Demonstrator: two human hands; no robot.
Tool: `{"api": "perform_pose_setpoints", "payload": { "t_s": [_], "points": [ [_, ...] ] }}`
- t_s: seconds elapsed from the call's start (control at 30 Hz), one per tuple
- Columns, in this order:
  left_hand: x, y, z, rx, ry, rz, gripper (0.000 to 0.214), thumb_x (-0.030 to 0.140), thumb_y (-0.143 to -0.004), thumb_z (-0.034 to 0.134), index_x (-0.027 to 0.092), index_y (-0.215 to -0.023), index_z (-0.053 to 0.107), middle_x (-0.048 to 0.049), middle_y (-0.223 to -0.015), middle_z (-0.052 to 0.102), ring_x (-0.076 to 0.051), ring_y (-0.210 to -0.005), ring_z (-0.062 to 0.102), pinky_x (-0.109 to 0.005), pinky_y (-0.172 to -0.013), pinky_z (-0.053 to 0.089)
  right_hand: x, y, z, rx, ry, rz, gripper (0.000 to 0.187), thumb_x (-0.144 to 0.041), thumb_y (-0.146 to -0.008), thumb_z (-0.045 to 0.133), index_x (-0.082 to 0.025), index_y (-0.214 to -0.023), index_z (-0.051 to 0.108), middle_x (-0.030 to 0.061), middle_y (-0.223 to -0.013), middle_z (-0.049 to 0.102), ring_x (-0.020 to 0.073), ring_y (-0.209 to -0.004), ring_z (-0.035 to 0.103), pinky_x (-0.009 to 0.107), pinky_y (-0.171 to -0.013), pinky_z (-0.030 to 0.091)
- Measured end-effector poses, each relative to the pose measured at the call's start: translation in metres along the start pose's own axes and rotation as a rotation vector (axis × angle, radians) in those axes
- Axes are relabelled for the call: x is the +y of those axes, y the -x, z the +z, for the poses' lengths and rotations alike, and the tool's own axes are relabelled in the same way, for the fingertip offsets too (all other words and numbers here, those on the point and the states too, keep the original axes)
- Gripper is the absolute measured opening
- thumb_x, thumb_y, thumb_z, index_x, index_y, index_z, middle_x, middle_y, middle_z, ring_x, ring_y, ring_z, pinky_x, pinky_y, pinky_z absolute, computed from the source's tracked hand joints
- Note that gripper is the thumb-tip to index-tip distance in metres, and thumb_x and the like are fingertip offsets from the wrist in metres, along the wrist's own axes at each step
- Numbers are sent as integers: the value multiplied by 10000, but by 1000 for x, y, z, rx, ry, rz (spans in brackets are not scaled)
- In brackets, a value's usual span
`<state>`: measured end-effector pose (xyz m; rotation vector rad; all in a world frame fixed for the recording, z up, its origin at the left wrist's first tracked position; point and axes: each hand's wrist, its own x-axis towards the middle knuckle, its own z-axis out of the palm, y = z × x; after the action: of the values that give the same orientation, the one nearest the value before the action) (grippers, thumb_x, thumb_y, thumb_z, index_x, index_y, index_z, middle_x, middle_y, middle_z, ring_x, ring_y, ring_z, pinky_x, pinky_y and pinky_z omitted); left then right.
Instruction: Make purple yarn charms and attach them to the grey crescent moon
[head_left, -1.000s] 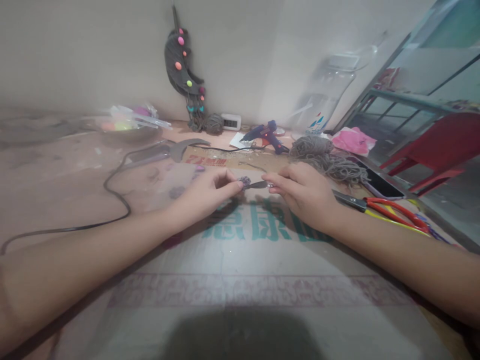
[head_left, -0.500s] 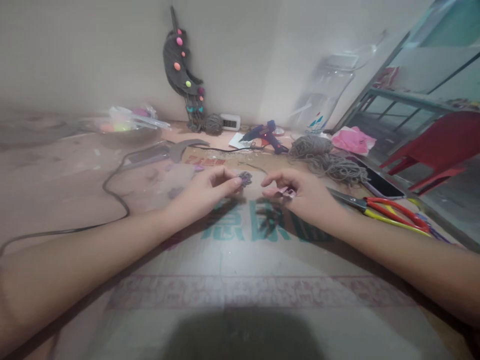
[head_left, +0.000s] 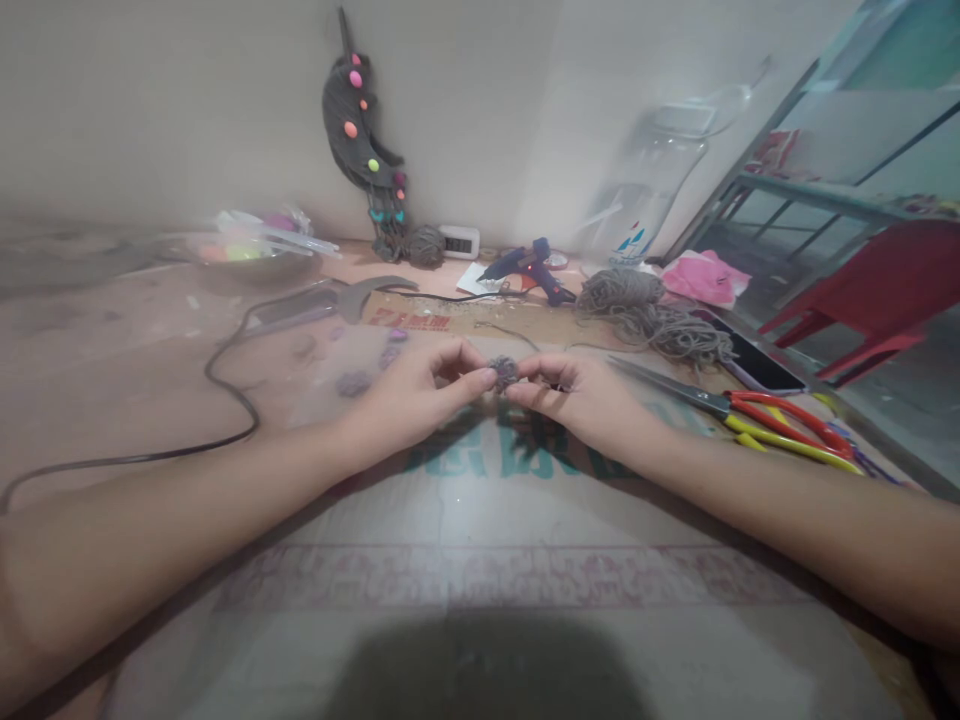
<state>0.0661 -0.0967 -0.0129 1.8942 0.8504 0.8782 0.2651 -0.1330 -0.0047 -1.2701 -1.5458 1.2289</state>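
Between my two hands is a small round piece of grey yarn (head_left: 502, 373), like a tiny pompom or flower. My left hand (head_left: 439, 385) pinches it between thumb and fingertips from the left. From the right, the thumb and forefinger of my right hand (head_left: 581, 395) close on its other side. Something small and dark shows by the right fingers; what it is I cannot make out. Beneath the hands lies a printed cardboard sheet (head_left: 450, 580). Small purple-grey pieces (head_left: 354, 383) rest left of my left hand.
Scissors (head_left: 727, 405) with red and yellow handles lie at right. Behind are grey yarn (head_left: 652, 310), a glue gun (head_left: 529, 270), a phone (head_left: 757, 360), a clear bottle (head_left: 649, 190) and a bowl (head_left: 255, 262). A black cord (head_left: 225, 380) crosses the left side. A yarn-wrapped crescent (head_left: 352, 130) hangs on the wall.
My right hand has moved left, and its thumb and forefinger now meet the yarn piece. My left hand has shifted slightly right and down, still pinching it.
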Motion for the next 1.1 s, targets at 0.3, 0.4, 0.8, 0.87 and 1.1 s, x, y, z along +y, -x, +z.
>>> {"api": "perform_pose_setpoints", "payload": {
  "t_s": [0.3,0.4,0.8,0.87,1.1],
  "points": [
    [-1,-1,-3,144,64,-36,228,391,-885,620,173,-821,604,-17,-819,650,-154,-769,594,-298,-743,462,-2,7,-5,-55,352,-196,143,-287,-846,608,-163,-780,634,-14,-648,574,100,-564,474,246,-544,368],
    [-1,-4,-6,193,58,-78,218,374,-884,616,173,-799,619,-24,-801,658,-158,-745,589,-306,-736,469,-11,14,-14,-3,497,-366,190,-292,-883,567,-172,-751,634,-3,-652,582,110,-586,487,244,-545,359],
    [-1,-4,-5,188,114,-134,222,379,-897,607,180,-798,600,-16,-790,621,-140,-693,551,-294,-687,450,-22,-8,-74,-336,160,-119,376,-423,-996,448,-186,-751,607,2,-585,591,160,-683,629,320,-749,491],
    [-2,-5,-6,174,83,-128,236,400,-903,596,180,-818,610,-24,-822,635,-149,-727,566,-298,-710,459,-15,-10,-81,-485,22,-95,471,-460,-991,451,-205,-602,523,-29,-461,498,165,-625,632,393,-925,477],
    [-3,-4,-8,164,57,-124,235,399,-900,602,181,-813,614,-29,-817,642,-154,-723,565,-311,-724,466,-10,-8,-86,-631,-228,187,474,-525,-878,574,-231,-516,485,-82,-349,371,121,-304,397,481,-726,551]
  ]
}}
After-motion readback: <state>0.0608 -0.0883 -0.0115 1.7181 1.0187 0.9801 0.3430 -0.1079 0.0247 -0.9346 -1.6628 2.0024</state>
